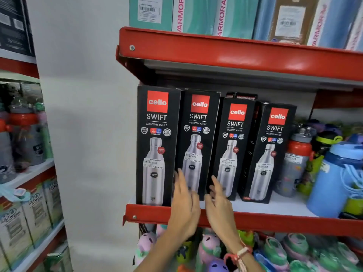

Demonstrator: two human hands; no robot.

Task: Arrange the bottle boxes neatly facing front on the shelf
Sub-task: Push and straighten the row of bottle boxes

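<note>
Bottle boxes, four black "cello SWIFT" cartons, stand upright in a row on the red-edged shelf (pixel 255 219), printed fronts facing out. The first box (pixel 158 146) sits at the shelf's left end, right at the front lip. The second box (pixel 197 142) stands just beside it, set slightly further back. The third box (pixel 232 148) and fourth box (pixel 268 152) follow to the right, each a little deeper on the shelf and turned slightly, so a dark side panel shows between them.

Both hands reach up from below, blurred by motion. The left hand (pixel 184 207) lies in front of the lower part of the second box, near the seam with the first box, its fingers (pixel 181 179) loosely spread and holding nothing. The right hand (pixel 218 203) is beside it, its fingers (pixel 217 185) spread in front of the bottom of the third box near its left edge, also holding nothing. Whether either hand actually touches a carton cannot be told. A red and white band (pixel 238 254) circles the right wrist.

Loose drinking bottles (pixel 298 160) crowd the shelf right of the fourth box.
</note>
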